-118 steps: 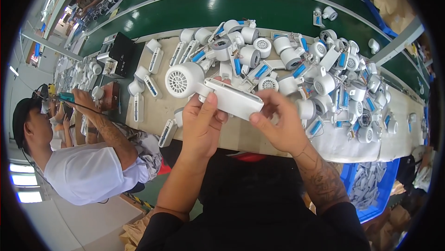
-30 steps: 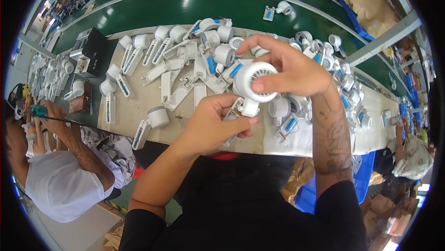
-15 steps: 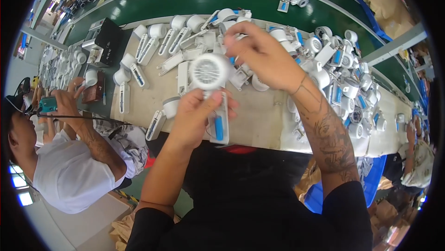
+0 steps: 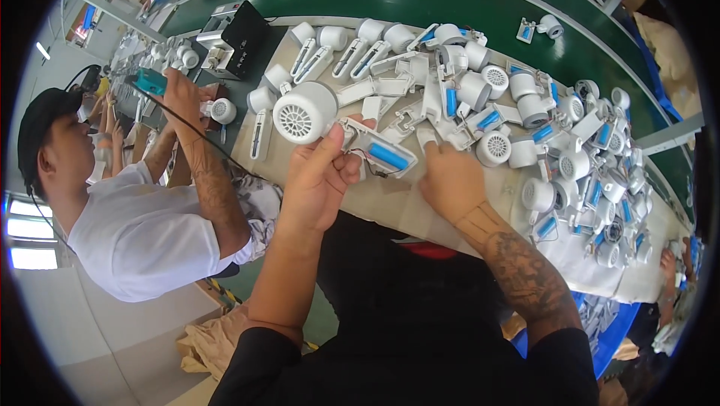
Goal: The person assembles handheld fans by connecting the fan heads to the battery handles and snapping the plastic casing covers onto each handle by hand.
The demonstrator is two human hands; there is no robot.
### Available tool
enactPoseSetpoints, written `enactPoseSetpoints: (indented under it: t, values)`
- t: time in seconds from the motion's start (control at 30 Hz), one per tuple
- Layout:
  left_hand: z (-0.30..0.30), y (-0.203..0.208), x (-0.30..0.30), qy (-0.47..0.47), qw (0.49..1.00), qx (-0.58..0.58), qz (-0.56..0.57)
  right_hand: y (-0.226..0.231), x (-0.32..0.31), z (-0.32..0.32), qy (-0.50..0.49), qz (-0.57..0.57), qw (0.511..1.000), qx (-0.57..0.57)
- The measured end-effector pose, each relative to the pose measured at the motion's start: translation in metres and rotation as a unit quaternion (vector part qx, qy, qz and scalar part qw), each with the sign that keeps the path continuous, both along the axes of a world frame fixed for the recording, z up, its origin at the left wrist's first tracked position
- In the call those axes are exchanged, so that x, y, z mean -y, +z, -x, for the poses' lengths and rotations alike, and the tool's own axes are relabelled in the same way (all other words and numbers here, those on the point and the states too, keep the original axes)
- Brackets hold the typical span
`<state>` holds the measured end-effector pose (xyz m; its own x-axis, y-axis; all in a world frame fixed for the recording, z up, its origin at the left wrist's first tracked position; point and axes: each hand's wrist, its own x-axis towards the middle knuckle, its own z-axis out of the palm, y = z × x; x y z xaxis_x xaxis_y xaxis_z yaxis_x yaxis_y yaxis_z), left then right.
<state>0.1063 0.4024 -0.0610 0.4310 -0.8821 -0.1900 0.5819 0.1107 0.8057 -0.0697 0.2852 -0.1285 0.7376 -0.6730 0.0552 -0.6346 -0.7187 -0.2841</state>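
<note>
My left hand (image 4: 324,173) is closed round the neck of a white handheld fan (image 4: 306,112). Its round grille faces up toward the left, and its uncovered handle holds a blue battery (image 4: 388,155) with thin wires beside it. To the right, my right hand (image 4: 454,183) reaches down to the table at the edge of the pile. Its fingers are bent together at a white plastic piece (image 4: 426,137); the fingertips are partly hidden.
Many fan assemblies (image 4: 570,158) with blue batteries lie heaped on the right. Fans with slotted handles (image 4: 313,65) stand in a row at the far left. A black machine (image 4: 234,38) sits beyond them. At left, a co-worker (image 4: 150,218) holds a teal tool (image 4: 150,81).
The fan in my left hand has tipped left, its handle now pointing right with the battery in view. My right hand has come down from above the fan to the table. The view has shifted left.
</note>
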Motion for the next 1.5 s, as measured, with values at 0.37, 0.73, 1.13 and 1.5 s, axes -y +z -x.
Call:
enactPoseSetpoints:
  t: [0.37,0.73,1.13,1.5]
  values:
    - [0.040,-0.010,0.020,-0.052,0.993,0.103,0.013,0.110,0.008,0.077,0.078,-0.287,0.878,0.376]
    - [0.080,-0.001,0.027,-0.114,0.990,-0.052,0.057,0.105,0.004,0.070,0.004,-0.433,0.823,0.367]
    - [0.073,-0.001,0.021,-0.040,0.994,0.040,0.096,0.071,0.000,0.082,0.056,-0.284,0.896,0.336]
    - [0.001,-0.017,0.027,0.127,0.924,0.354,-0.067,0.043,-0.009,0.071,0.063,-0.385,0.868,0.308]
